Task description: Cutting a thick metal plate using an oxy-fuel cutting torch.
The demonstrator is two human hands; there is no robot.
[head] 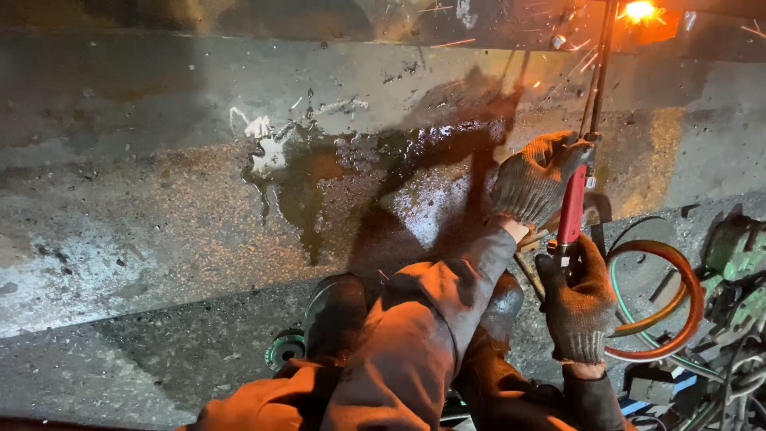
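One cutting torch [581, 152], two gloved hands. Left hand [536, 177] wraps its upper stem, right hand [580, 297] grips the red handle, right of centre frame. Long thin torch, tip flaring orange with sparks, upper right. Two hoses [682, 271], orange and green, coil lower right.

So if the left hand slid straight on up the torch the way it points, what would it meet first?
The left hand grips the red torch and points up along its thin tubes. Nothing else lies in that line before the glowing, sparking tip, though depth is hard to judge.
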